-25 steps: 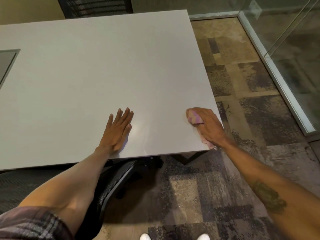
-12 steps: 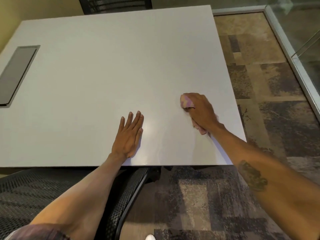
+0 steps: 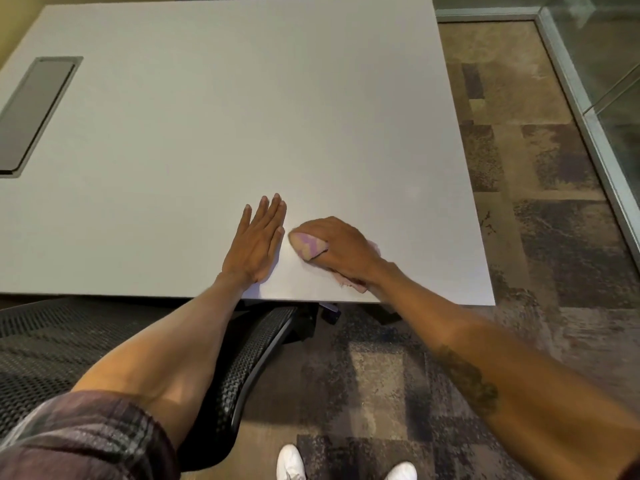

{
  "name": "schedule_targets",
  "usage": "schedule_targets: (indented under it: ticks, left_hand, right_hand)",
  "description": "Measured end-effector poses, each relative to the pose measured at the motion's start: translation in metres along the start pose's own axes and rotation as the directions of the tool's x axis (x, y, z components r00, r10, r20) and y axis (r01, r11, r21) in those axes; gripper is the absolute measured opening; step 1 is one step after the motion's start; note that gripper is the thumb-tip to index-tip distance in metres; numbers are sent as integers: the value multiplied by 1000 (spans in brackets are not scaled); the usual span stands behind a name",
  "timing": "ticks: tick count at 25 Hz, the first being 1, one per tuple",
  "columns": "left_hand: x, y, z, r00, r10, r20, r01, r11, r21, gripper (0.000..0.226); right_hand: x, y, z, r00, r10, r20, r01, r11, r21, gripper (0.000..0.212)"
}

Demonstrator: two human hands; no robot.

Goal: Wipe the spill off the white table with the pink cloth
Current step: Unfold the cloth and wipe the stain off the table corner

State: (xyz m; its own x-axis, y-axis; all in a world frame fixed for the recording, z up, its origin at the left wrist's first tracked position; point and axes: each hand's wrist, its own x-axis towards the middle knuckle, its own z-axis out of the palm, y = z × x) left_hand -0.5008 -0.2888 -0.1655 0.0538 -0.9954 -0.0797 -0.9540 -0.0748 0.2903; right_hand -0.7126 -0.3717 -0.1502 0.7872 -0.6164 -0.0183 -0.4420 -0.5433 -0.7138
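Note:
The white table (image 3: 242, 109) fills the upper left of the head view. My right hand (image 3: 341, 249) presses the bunched pink cloth (image 3: 308, 247) onto the tabletop near the front edge; cloth shows at my fingertips and under my wrist. My left hand (image 3: 258, 242) lies flat on the table, fingers together, just left of the cloth and almost touching it. No spill is visible on the surface.
A grey rectangular cable hatch (image 3: 33, 114) is set into the table at the far left. A black mesh chair (image 3: 114, 344) stands under the front edge. Patterned carpet (image 3: 519, 237) lies to the right, bounded by a glass wall with a metal rail (image 3: 588, 109).
My right hand has slid the pink cloth leftward from the table's right edge to beside my left hand. My left hand has stayed flat on the table.

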Motion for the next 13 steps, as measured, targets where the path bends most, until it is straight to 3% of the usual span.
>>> schedule_targets:
  ticks: [5,8,13]
  left_hand:
    - [-1,3,-5,1000,-9,8,9,1000,20,54]
    - [-1,5,-6,1000,-9,12,9,1000,21,54]
    - [-1,5,-3,1000,-10,-1,10,1000,22,54]
  right_hand:
    - [-65,-6,0,981,-102,165,97,994,41,43]
    - [-99,18,-26,976,-62,208,59,998,20,47]
    - [-66,28,-32,998,70,7,-70,997,36,46]
